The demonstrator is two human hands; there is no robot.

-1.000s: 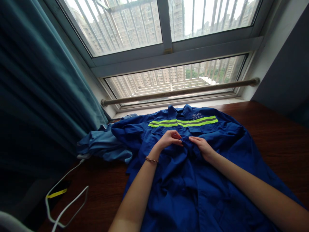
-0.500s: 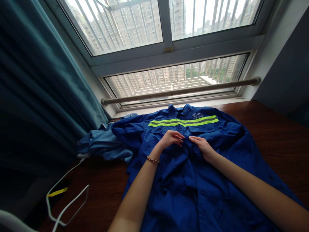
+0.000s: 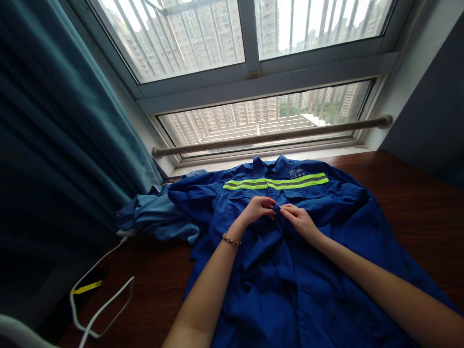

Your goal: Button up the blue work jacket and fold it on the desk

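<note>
A blue work jacket (image 3: 261, 275) lies front up with its collar toward the window. Yellow-green reflective strips (image 3: 297, 182) cross its chest, and a small white print sits above the right one. My left hand (image 3: 258, 209), with a beaded bracelet at the wrist, pinches the jacket's front edge just below the strips. From the other side my right hand (image 3: 299, 220) grips the same edge, thumb and fingers closed on the cloth. The fingertips of both hands nearly meet at a small raised fold. Any button between them is too small to make out.
A crumpled light-blue garment (image 3: 155, 217) lies left of the jacket on the dark wooden table (image 3: 155, 285). A white cable (image 3: 105, 309) loops at the lower left near a yellow strip (image 3: 87, 288). Behind stand a barred window, a metal rail (image 3: 271, 137) and a teal curtain (image 3: 72, 121).
My right hand has shifted slightly left, closer to my left fingertips. The fold of cloth between the hands now stands up a little. The jacket otherwise lies the same.
</note>
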